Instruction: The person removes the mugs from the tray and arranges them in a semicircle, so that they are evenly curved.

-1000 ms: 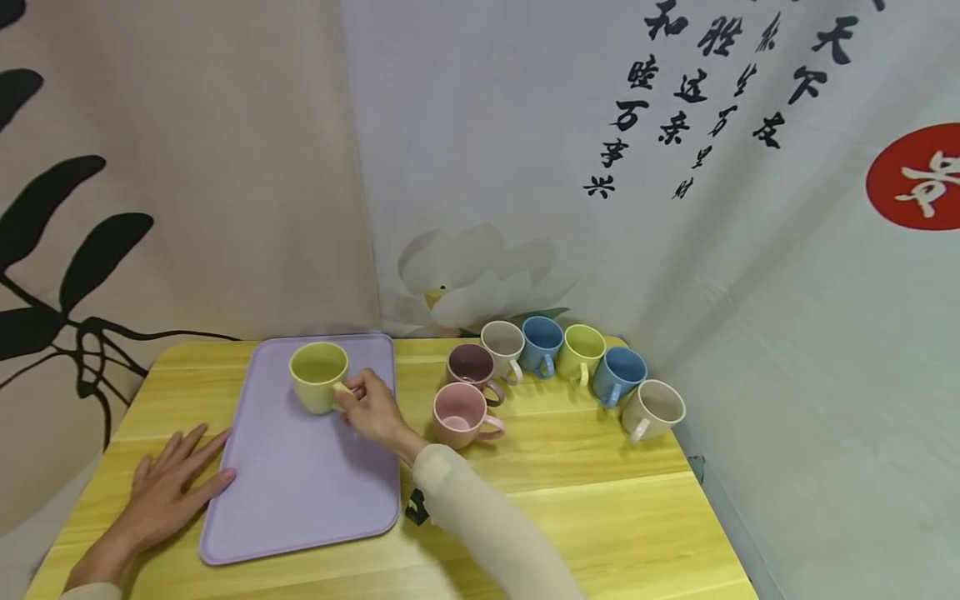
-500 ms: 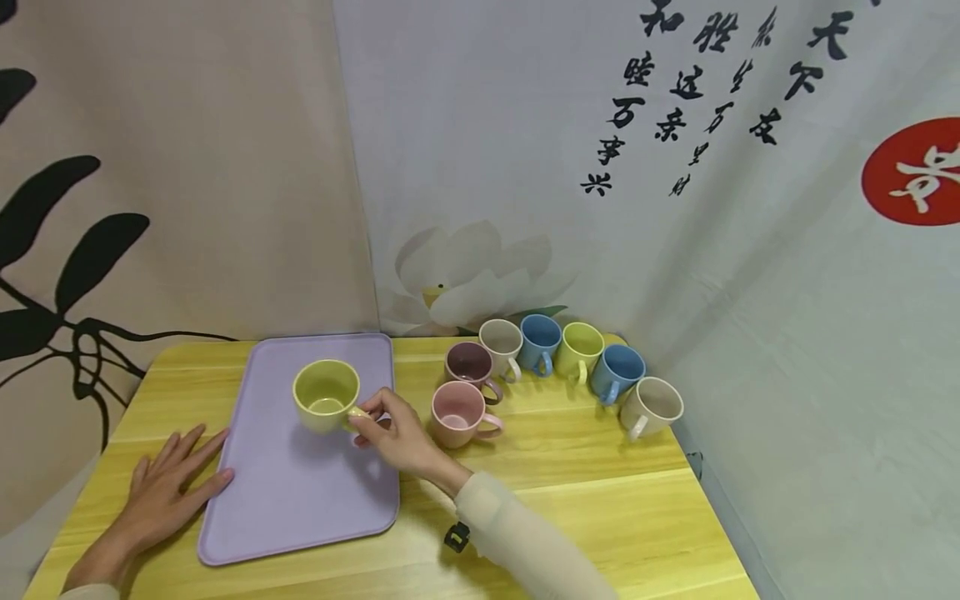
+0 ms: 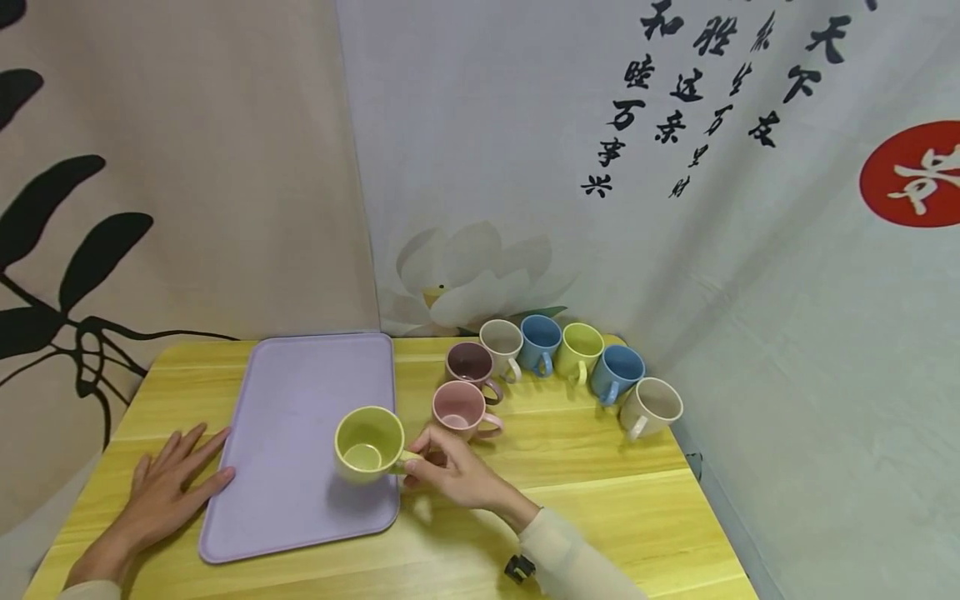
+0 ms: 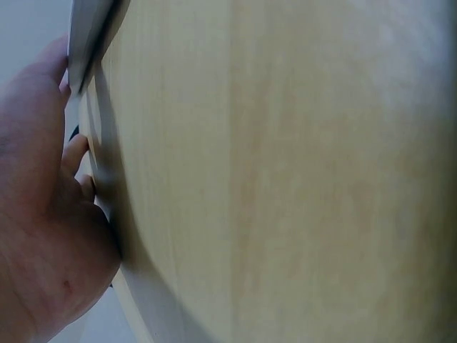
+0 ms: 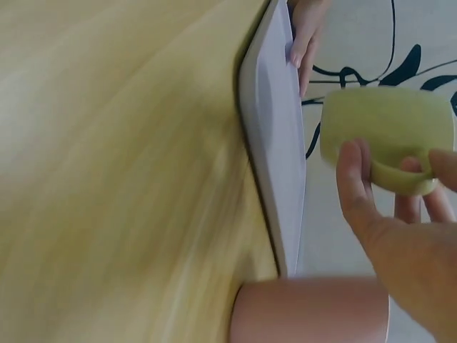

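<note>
A yellow-green mug (image 3: 367, 446) hangs over the right part of the lavender tray (image 3: 288, 492), its shadow on the tray below. My right hand (image 3: 461, 471) pinches the mug by its handle; the right wrist view shows thumb and fingers at the handle of the raised mug (image 5: 389, 125). My left hand (image 3: 168, 492) lies with spread, straight fingers at the tray's left edge, thumb and fingertip touching the rim. In the left wrist view, that hand (image 4: 53, 214) rests on the wooden table beside the tray's side.
A pink mug (image 3: 459, 408) and a plum mug (image 3: 470, 362) stand right of the tray. Behind them curves a row: a white mug (image 3: 501, 337), two blue mugs, another yellow-green mug (image 3: 581, 346) and a cream mug (image 3: 651, 408). A printed curtain (image 3: 480, 167) hangs behind the table.
My right hand has lifted the yellow-green mug from the tray's back part and carried it toward me and to the right. The left hand has stayed at the tray's edge.
</note>
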A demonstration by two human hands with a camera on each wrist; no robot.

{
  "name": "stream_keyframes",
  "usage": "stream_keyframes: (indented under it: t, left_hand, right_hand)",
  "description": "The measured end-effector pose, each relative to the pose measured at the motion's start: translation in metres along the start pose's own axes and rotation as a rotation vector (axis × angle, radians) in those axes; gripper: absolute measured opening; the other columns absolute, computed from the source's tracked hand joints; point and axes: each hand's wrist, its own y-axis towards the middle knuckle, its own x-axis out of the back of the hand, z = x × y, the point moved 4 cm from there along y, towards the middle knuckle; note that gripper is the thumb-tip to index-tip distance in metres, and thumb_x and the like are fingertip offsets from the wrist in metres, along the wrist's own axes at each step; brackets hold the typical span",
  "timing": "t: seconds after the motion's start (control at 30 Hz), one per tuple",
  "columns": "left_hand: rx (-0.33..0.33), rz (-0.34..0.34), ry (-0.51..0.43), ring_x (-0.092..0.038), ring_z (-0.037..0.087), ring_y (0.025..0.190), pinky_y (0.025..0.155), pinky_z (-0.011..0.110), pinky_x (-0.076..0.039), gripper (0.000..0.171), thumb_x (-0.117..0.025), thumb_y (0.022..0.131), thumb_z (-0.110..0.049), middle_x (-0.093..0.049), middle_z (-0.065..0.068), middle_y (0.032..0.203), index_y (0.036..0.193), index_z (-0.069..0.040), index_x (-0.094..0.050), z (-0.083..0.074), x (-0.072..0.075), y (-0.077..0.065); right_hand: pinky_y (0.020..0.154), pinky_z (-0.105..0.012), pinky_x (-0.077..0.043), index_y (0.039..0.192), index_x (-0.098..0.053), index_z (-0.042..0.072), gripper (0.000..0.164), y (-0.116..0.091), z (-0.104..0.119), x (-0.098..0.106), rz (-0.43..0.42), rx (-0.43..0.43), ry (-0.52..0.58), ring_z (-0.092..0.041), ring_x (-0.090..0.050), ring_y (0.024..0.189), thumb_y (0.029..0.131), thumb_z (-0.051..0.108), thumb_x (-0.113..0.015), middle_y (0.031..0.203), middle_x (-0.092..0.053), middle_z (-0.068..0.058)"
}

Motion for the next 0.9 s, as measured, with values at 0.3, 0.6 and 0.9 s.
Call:
stream_keyframes:
  t: [0.3, 0.6, 0.9]
  left_hand:
    - [0.007, 0.002, 0.001, 0.013, 0.073, 0.166, 0.122, 0.091, 0.024, 0.082, -0.055, 0.116, -0.054, -0.005, 0.042, 0.183, 0.179, -0.011, -0.027, 0.001, 0.000, 0.001]
    - [0.000, -0.001, 0.002, 0.013, 0.073, 0.166, 0.122, 0.092, 0.024, 0.081, -0.055, 0.116, -0.054, -0.005, 0.042, 0.183, 0.179, -0.011, -0.027, 0.000, 0.001, 0.001]
    - [0.012, 0.002, 0.002, 0.014, 0.073, 0.166, 0.122, 0.091, 0.025, 0.082, -0.054, 0.116, -0.055, -0.004, 0.042, 0.183, 0.179, -0.011, -0.026, 0.001, -0.001, 0.002]
  right_hand:
    - [0.099, -0.067, -0.065, 0.123, -0.058, -0.008, 0.021, -0.044, -0.012, 0.036, 0.037, -0.037, 0.034, -0.059, -0.076, 0.106, 0.115, 0.010, -0.064, 0.125, -0.063, -0.044]
    - [0.097, -0.053, -0.070, 0.120, -0.060, -0.010, 0.017, -0.080, -0.019, 0.071, 0.022, -0.036, -0.006, -0.031, -0.081, 0.103, 0.114, 0.006, -0.064, 0.119, -0.065, -0.046]
    - [0.096, -0.049, -0.071, 0.119, -0.062, -0.010, 0.012, -0.097, -0.027, 0.092, 0.049, -0.016, -0.028, -0.030, -0.081, 0.100, 0.113, 0.001, -0.063, 0.111, -0.067, -0.046]
